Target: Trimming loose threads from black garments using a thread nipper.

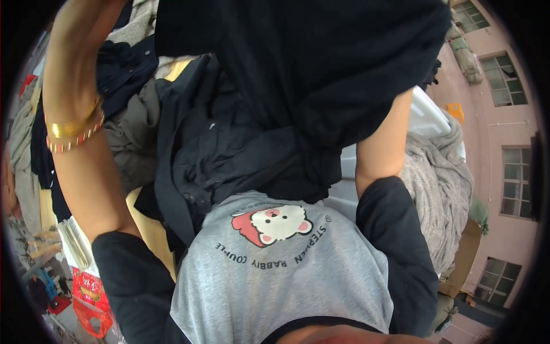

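A black garment (pixel 332 51) hangs raised in front of me across the upper middle. My left hand (pixel 86 34) is lifted at the upper left, beside that garment; its fingers lie beyond the picture's edge. A gold bangle and a beaded bracelet (pixel 77 137) circle my left arm. My right forearm (pixel 384 143) goes up behind the black cloth, which hides my right hand. Beneath the raised garment, a dark buttoned garment (pixel 223 149) lies rumpled against my grey shirt.
On the left lie a navy buttoned garment (pixel 123 69) and grey-brown cloth (pixel 134 126) on a pale wooden surface (pixel 150 221). A red plastic bag (pixel 90 298) sits at lower left. To the right are a white plastic container (pixel 429 114) and a grey knitted piece (pixel 438 189).
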`<state>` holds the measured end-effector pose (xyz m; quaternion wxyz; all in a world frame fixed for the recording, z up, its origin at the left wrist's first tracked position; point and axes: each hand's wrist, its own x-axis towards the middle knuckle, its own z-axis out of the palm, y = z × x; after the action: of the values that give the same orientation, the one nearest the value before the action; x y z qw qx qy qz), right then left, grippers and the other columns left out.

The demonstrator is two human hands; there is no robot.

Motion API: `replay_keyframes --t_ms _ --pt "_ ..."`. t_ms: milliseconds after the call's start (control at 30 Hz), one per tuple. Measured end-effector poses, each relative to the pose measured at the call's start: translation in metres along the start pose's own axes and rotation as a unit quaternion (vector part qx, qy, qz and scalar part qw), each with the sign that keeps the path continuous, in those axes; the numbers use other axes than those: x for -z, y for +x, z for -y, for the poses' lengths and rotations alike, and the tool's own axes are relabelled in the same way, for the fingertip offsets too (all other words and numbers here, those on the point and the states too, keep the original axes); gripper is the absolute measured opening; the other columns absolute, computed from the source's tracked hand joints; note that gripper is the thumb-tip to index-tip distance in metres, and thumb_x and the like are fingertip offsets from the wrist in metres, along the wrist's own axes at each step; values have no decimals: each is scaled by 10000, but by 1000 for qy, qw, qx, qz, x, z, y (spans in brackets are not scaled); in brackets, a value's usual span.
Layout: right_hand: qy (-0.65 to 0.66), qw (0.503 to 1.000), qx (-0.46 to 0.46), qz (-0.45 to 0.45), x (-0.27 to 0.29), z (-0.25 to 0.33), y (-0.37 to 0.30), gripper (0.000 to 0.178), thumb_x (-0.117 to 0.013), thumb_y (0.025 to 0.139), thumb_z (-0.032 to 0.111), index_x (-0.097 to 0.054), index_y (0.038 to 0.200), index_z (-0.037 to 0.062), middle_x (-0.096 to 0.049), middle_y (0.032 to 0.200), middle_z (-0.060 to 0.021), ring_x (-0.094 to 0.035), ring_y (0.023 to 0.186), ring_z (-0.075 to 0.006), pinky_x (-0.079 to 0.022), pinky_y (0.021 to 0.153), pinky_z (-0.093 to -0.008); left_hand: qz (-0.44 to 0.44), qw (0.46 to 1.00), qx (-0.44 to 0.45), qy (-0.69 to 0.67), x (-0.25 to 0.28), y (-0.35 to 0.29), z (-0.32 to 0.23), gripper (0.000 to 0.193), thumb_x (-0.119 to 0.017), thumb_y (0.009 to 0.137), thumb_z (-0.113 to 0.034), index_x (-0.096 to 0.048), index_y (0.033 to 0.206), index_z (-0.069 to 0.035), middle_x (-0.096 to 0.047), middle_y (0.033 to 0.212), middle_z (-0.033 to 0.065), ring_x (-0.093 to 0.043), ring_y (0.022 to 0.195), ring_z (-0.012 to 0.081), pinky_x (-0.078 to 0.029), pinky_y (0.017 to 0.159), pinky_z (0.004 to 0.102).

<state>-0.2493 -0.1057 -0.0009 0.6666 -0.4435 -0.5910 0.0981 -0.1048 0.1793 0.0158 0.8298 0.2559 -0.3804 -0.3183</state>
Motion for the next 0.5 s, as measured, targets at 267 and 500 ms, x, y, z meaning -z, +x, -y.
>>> replay_keyframes --t_ms 267,500 --pt "111 973 -190 -69 -61 -48 -68 677 -703 819 565 -689 793 -111 -466 517 9 -334 375 -42 -209 361 -247 271 801 405 347 -79 -117 12 195 -719 866 -116 -722 1001 24 -699 818 116 -662 661 164 -481 569 276" --pt "78 972 -153 -162 -56 -44 -89 482 -724 860 436 -678 778 -37 -479 454 39 -394 331 -32 -251 335 -190 39 772 377 510 -46 -130 41 78 -623 911 -38 -678 940 9 -657 793 7 -573 691 51 -471 608 215"
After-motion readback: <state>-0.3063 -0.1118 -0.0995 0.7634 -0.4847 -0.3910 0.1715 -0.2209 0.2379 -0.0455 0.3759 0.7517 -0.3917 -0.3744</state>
